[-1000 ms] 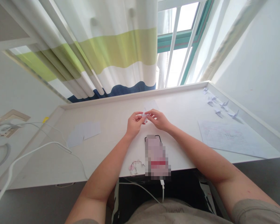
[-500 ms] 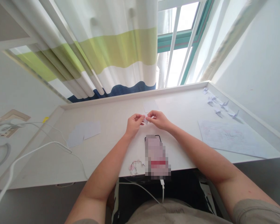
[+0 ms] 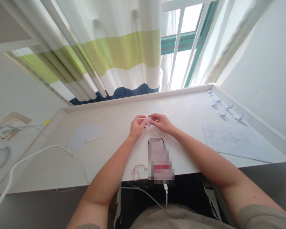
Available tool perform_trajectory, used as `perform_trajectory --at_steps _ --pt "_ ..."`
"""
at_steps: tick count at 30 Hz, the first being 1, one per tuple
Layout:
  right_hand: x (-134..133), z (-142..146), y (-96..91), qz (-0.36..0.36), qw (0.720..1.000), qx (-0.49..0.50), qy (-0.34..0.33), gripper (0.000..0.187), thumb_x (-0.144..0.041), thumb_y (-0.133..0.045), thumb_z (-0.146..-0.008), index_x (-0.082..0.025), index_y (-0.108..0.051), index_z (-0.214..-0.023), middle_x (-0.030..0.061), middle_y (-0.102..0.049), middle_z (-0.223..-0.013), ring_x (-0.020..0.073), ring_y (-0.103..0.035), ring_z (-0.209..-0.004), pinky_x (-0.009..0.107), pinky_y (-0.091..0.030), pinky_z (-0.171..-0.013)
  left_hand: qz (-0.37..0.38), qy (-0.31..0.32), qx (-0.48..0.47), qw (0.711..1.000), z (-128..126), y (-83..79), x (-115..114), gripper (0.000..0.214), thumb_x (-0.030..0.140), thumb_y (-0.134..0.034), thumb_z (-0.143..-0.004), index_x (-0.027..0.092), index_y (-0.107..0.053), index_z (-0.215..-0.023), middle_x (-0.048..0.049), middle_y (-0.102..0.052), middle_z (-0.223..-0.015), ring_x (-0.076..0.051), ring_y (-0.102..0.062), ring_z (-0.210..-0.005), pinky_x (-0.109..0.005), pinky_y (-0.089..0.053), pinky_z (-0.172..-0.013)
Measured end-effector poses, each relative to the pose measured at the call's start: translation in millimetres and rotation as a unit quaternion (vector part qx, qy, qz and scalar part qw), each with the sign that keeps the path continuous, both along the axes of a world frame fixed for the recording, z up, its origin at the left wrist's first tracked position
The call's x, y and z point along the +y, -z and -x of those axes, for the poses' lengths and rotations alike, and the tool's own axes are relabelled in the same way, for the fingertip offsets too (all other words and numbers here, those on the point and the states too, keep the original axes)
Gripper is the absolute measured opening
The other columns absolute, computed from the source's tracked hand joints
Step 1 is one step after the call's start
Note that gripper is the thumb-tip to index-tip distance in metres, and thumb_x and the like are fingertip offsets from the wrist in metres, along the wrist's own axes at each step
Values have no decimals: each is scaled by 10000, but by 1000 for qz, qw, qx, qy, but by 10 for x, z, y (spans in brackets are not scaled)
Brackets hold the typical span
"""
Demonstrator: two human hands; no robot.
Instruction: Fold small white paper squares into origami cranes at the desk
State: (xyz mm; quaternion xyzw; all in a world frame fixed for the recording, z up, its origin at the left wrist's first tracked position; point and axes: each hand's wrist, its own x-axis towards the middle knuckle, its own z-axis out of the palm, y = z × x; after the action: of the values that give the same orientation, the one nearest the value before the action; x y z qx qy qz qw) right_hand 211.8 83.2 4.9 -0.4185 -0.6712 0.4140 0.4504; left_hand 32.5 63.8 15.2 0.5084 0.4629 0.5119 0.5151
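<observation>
Between my two hands is a small folded piece of white paper (image 3: 148,121), pinched from both sides above the desk. My left hand (image 3: 137,126) grips its left edge with thumb and fingers. From the other side, my right hand (image 3: 162,122) holds the paper with thumb and forefinger, the other fingers curled. Just beyond the hands lies a flat white sheet (image 3: 153,108). Several folded paper cranes (image 3: 225,108) stand at the far right corner. The fingers partly hide the folds of the held paper.
A phone (image 3: 160,159), blurred out, lies by the front edge with a charging cable (image 3: 166,194) and a beaded strap (image 3: 138,170) beside it. Paper squares (image 3: 85,136) lie on the left, a written sheet (image 3: 233,140) on the right. A white cord (image 3: 38,151) crosses the desk's left side.
The held paper is turned slightly and shows more of its face between the fingers. Both hands have shifted only a little, the right fingers now reaching further over the paper.
</observation>
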Motion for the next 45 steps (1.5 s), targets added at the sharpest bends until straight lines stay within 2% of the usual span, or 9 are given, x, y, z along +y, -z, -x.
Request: perform_trajectory --at_steps 5,10,13,17,23,28,34,39,45 --pt "-26 13 -17 6 1000 7 1 252 -449 -738 -875 -208 -762 -946 67 -782 -897 200 -702 -791 358 -552 -729 17 3 6 1000 5 -13 -20 427 508 -862 -759 195 -580 -826 -13 -715 -750 -150 -691 -693 -251 -483 -634" --pt "-20 7 -26 13 1000 22 15 207 -407 -755 -846 -206 -753 -898 66 -783 -893 203 -701 -809 364 -560 -756 24 27 -16 999 19 -4 -8 345 326 -868 -694 191 -644 -919 -25 -751 -837 -153 -686 -740 -267 -503 -668" --pt "-9 -3 -32 30 998 49 4 200 -380 -757 -832 -201 -747 -921 56 -761 -865 192 -687 -785 364 -573 -746 19 33 -19 999 28 0 8 307 285 -839 -688 181 -682 -931 -41 -762 -875 -162 -687 -781 -285 -523 -700" --pt "-19 -23 -56 49 996 70 -28 245 -372 -755 -830 -206 -768 -1010 25 -723 -795 175 -672 -743 371 -596 -755 15 42 -13 999 42 -9 10 286 316 -832 -716 173 -718 -935 -61 -766 -893 -175 -693 -807 -308 -547 -722" --pt "-32 -41 -72 72 994 72 -33 221 -374 -806 -772 -201 -759 -902 47 -774 -847 181 -697 -752 348 -586 -744 16 54 -8 998 43 -17 -10 295 347 -860 -732 174 -718 -926 -58 -764 -866 -163 -689 -765 -304 -576 -693" --pt "-36 -21 -75 60 994 82 -33 154 -342 -742 -790 -199 -740 -848 22 -739 -772 178 -685 -744 335 -555 -724 0 42 -6 999 19 -20 -17 222 315 -834 -734 177 -733 -874 -36 -753 -805 -154 -678 -743 -308 -599 -707" --pt "-40 -37 -80 75 992 86 -57 134 -294 -693 -788 -201 -757 -859 34 -766 -833 179 -693 -777 346 -550 -782 37 25 -35 998 19 -24 -8 140 254 -783 -682 173 -750 -792 -24 -746 -745 -149 -679 -697 -320 -601 -739" --pt "-21 -25 -42 47 996 62 -36 130 -303 -687 -824 -208 -767 -859 35 -773 -843 177 -684 -778 350 -541 -783 62 20 -49 997 41 -51 2 129 272 -762 -704 159 -767 -766 -40 -735 -772 -150 -680 -737 -333 -609 -784" --pt "-2 6 -15 12 998 65 -10 132 -315 -682 -826 -211 -762 -838 39 -772 -844 184 -688 -779 352 -539 -769 52 21 -61 997 37 -99 -30 257 358 -868 -706 160 -740 -809 -38 -735 -812 -141 -681 -772 -317 -596 -799"
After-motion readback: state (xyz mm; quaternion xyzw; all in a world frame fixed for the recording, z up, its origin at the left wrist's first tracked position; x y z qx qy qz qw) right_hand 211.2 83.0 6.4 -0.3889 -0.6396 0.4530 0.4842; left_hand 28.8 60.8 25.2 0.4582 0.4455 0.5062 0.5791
